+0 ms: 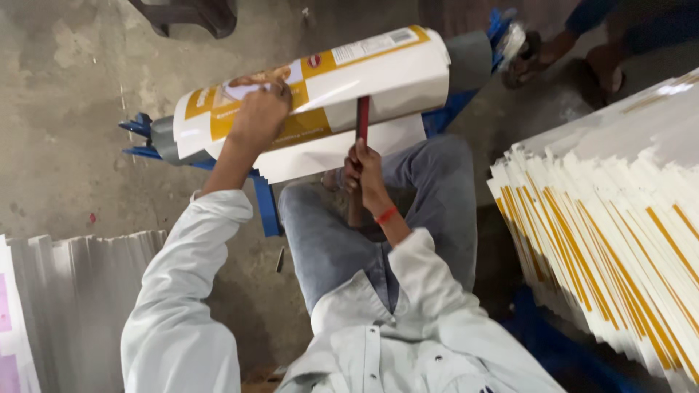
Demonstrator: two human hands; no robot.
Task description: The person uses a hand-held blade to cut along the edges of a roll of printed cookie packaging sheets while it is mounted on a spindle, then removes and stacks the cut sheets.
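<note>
A: Where are the hands?

B: Both are up near the middle of the frame. The left hand [258, 116] lies with its palm and fingers spread flat on the printed sheet [320, 91], which is curled into a roll around a grey cylinder [470, 62]. The hand presses on the sheet's left part, over a yellow band and a picture panel; it is not closed around anything.

A: And the right one?

B: The right hand [366, 171] is curled tight round a dark red stick [362, 120]. The stick stands nearly upright, and its top end touches the white face of the rolled sheet just right of centre. A red band [386, 215] circles that wrist.

A: Where exactly is the roll?

B: Across the upper middle, slanting from lower left to upper right. It is white with yellow-ochre stripes, and a loose white edge hangs below it, above the person's knees. The grey cylinder sticks out at both ends and rests on a blue frame [266, 204], whose legs show at the left and at the upper right.

A: What else is around?

B: A fanned stack of flat sheets [604, 218], white with yellow stripes, fills the right side. Another pile of pale sheets [73, 291] lies at the lower left. The floor [65, 109] is bare grey concrete. At the upper right, another person's sandalled feet [568, 58] stand near the roll's far end. The wearer has a white shirt and grey jeans.
</note>
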